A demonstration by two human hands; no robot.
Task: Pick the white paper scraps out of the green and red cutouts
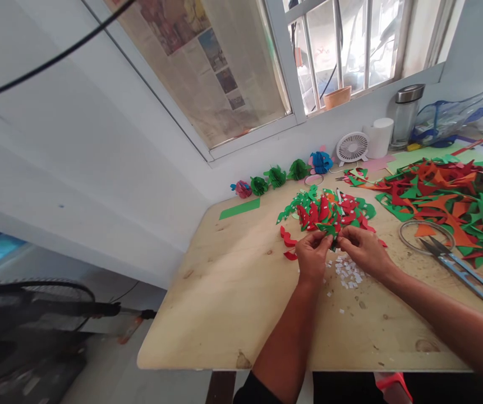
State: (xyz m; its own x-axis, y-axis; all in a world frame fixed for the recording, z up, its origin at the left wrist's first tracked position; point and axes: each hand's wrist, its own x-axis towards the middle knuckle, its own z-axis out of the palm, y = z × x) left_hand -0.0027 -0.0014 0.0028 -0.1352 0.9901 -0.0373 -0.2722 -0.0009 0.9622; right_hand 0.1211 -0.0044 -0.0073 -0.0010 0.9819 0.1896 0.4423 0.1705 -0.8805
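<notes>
My left hand (312,253) pinches a small green paper cutout (329,229) at the near edge of a pile. My right hand (359,245) meets it there, its thumb and fingertips pressed together at the same cutout; what sits in that pinch is too small to make out. Just beyond both hands lies the pile of red and green paper cutouts (308,212), many dotted with white squares. Small white paper squares (348,271) are scattered on the wood between my wrists. Red wavy cutouts (288,238) rest left of my left hand.
Blue-handled thread snips (468,274) and a tape-like ring (405,238) lie at right, beside a large heap of paper scraps (455,202). Along the wall stand folded paper ornaments (275,176), a small white fan (352,148), a white cylinder (380,138) and a glass bottle (406,118). A green strip (239,209) lies far left.
</notes>
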